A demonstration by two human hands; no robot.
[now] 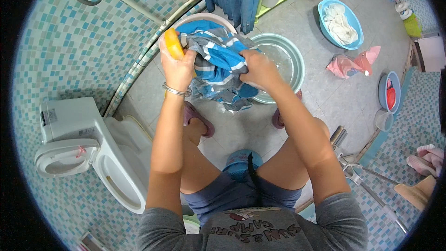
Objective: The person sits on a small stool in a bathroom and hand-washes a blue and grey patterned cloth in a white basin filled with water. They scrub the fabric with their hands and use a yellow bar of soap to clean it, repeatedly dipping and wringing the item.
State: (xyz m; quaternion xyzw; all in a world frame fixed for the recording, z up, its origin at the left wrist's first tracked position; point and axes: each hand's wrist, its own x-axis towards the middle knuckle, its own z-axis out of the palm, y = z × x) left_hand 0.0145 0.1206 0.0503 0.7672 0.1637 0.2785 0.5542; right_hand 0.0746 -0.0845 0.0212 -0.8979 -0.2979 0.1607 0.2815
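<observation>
Presently: seated low on a small blue stool [239,163], washing by hand over the tiled floor [325,111].

Left hand [178,62]: closed around a yellow soap bar [173,43], thumb side also pinching the left edge of the garment. Metal bangle [175,90] at that wrist.
Right hand [258,68]: clenched on a bunched fold of the blue-and-grey striped shirt [218,65], suds on the knuckles.

Shirt position: held up between both hands, over the near rim of a white basin [204,17] at far left and just left of a pale green basin [290,53] with water. Lower hem hanging toward the feet, apparently clear of the floor.

Orientation: soap bar long axis roughly upright, tilted slightly left, upper end away from the body, lower end hidden in the palm. Shirt too crumpled for a clear axis; stretched span runs left to right between the fists.

Judgement on technique: keep cloth taut between the fists, draw the bar's flat face along the stretched span rather than its tip, hold work over a basin to catch drips, firm grip since wet soap likely slippery.

Elsewhere: toilet [93,153] near left; blue basin [340,23] with white cloth far right.
</observation>
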